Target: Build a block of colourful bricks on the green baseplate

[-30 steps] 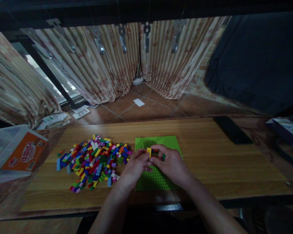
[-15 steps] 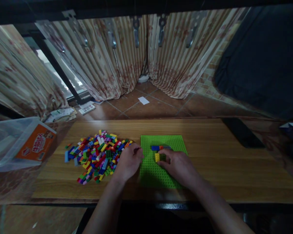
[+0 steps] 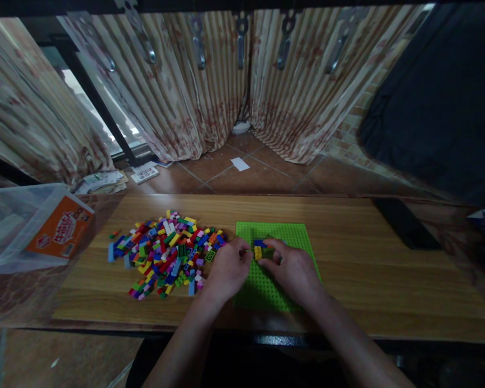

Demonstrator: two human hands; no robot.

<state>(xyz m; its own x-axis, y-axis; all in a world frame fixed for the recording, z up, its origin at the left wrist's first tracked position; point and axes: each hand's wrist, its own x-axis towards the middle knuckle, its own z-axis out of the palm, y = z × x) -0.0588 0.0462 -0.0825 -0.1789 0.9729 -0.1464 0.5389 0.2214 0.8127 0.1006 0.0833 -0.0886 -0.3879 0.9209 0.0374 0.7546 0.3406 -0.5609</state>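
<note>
A green studded baseplate (image 3: 262,296) lies on the wooden table in front of me. On its upper part sit a blue brick (image 3: 259,242) and, just below it, a yellow brick (image 3: 258,253). My right hand (image 3: 295,267) reaches over the plate, thumb and fingers pinching at the yellow brick and hiding part of the bricks behind them. Over the plate's left edge is my left hand (image 3: 231,267), fingers curled together close to the yellow brick. Whatever it may hold is hidden. Beside it lies a pile of loose, mixed-colour bricks (image 3: 165,258).
A clear plastic box (image 3: 28,258) with an orange label stands left of the table (image 3: 367,269). A dark flat phone-like object (image 3: 406,223) lies at the table's far right. Striped curtains (image 3: 210,97) hang beyond, and papers (image 3: 101,182) lie on the floor.
My left hand has moved right, from beside the plate to over its left edge, near the yellow brick. My right hand stays at the bricks. The view has shifted slightly.
</note>
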